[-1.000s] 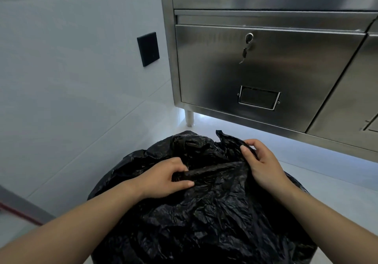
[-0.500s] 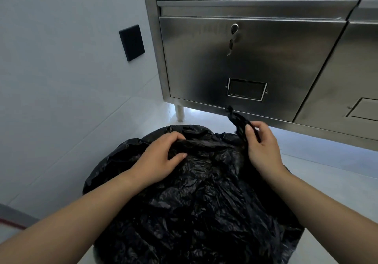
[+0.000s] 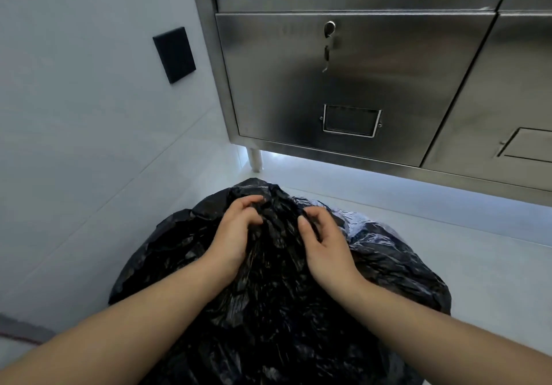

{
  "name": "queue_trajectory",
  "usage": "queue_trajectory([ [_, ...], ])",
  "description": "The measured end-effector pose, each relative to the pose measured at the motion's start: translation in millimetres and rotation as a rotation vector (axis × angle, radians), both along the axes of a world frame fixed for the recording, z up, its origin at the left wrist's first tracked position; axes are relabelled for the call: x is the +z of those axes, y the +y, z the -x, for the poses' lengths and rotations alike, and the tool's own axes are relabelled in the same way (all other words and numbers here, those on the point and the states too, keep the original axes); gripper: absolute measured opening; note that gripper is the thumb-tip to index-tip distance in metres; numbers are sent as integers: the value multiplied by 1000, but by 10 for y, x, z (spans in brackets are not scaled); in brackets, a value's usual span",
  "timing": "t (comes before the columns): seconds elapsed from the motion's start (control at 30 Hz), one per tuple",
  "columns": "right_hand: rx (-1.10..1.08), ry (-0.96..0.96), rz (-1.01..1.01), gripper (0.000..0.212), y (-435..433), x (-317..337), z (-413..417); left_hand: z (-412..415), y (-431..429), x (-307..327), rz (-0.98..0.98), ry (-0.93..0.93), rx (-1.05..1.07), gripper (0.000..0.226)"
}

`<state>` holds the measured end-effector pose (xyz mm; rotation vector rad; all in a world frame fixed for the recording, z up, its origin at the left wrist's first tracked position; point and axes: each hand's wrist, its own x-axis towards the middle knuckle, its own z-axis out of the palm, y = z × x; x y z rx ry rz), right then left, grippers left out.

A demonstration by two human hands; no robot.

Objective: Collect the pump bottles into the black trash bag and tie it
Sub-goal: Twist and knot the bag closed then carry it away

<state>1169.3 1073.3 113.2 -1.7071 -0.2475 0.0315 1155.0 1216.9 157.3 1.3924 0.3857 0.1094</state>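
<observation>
- Hands have closed in: a second ago they gripped the bag (image 3: 268,325) well apart, left hand (image 3: 236,235) near the middle, right hand (image 3: 324,247) out at the right edge. Now they sit just beside each other at the top centre.
- The loose tail the right hand was lifting half a second ago is gone from sight, likely folded into the bunch between the hands.
- Left hand: fingers curled, pinching a ridge of plastic against the thumb.
- Right hand: fingers curled into the folds, thumb laid along the plastic towards the left hand. Fingertips are buried in the creases, so I can't tell exactly what they hold.
- Bag: on the floor (image 3: 448,235), near centre, bulging, between the wall (image 3: 74,116) on the left and the cabinet (image 3: 358,80) at the far side. Mouth looks drawn in, no opening visible.
- Bottles: none in view. My read is that they're already inside and collection is done.
- Meaning: this is the tie stage, with the neck being gathered. No knot visible yet.
- Next needs two separate tails or one twisted neck. Thin film, so a hard pull could tear it.
</observation>
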Motion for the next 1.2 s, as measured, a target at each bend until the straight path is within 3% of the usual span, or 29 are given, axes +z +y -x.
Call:
queue_trajectory([
  [0.03, 2, 11, -4, 4, 8, -28, 8, -10, 18, 23, 64, -2, 41, 25],
  [0.1, 19, 17, -2, 6, 28, -62, 20, -14, 91, 28, -72, 4, 53, 17],
  [0.17, 15, 28, -6, 5, 39, -76, 6, 4, 172, -9, -208, -8, -9, 28],
  [0.27, -30, 55, -20, 3, 34, -61, -92, 24, 236, -27, -210, -66, -108, 39],
  [0.4, -79, 74, -16, 17, -1, -53, -217, 63, 226, -78, -258, -93, -131, 47],
  [0.67, 12, 73, -5, 18, 42, -82, -239, 172, 335, -93, -444, -155, -85, 14],
  [0.87, 134, 55, 3, 16, 111, -57, -180, 146, 323, -45, -587, -294, -158, 19],
  [1.2, 288, 28, 43, 16, -55, 78, -82, 28, 233, -117, -532, -300, -209, 19],
])
